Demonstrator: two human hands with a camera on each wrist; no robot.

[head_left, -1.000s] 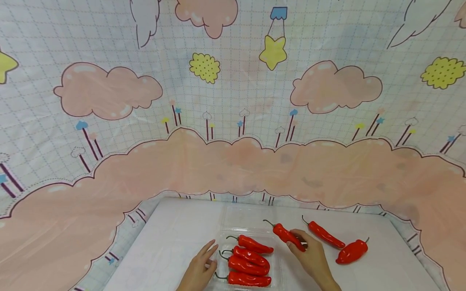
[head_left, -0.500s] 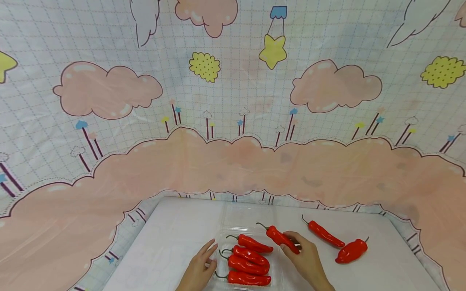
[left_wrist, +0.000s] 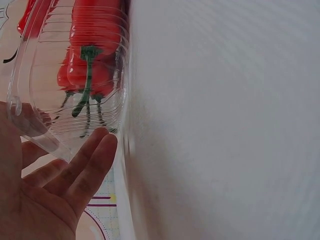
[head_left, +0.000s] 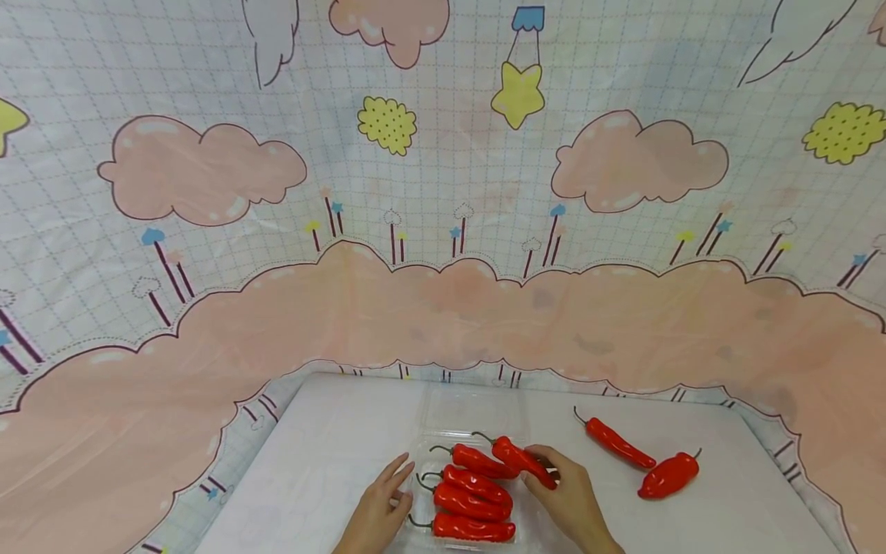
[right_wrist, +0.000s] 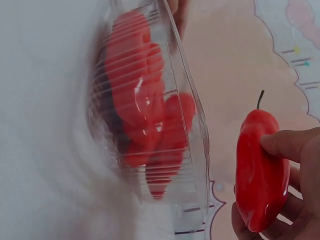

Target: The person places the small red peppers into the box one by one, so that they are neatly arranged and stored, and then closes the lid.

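Note:
A clear plastic clamshell box [right_wrist: 200, 117] stands on the white table with its lid [head_left: 474, 412] laid back. Several red peppers [head_left: 474, 528] with green stems lie side by side in it. My right hand [head_left: 567, 492] pinches another red pepper [head_left: 515, 455] between thumb and fingers, above the box's right side; in the right wrist view this held pepper [right_wrist: 261, 170] is still beside the box wall. My left hand [head_left: 379, 508] is at the box's left end. In the left wrist view its extended fingers [left_wrist: 95, 167] touch the clear wall, and the thumb is partly hidden.
To the right on the white table [head_left: 291, 477] lie two more red peppers, a slender one [head_left: 619, 445] and a broader one [head_left: 669, 475]. A cloth [head_left: 443, 315] printed with clouds and stars hangs behind and around the table.
My right hand has moved left with the red pepper, from beside the box to over its right side. The left hand has stayed at the box's left end.

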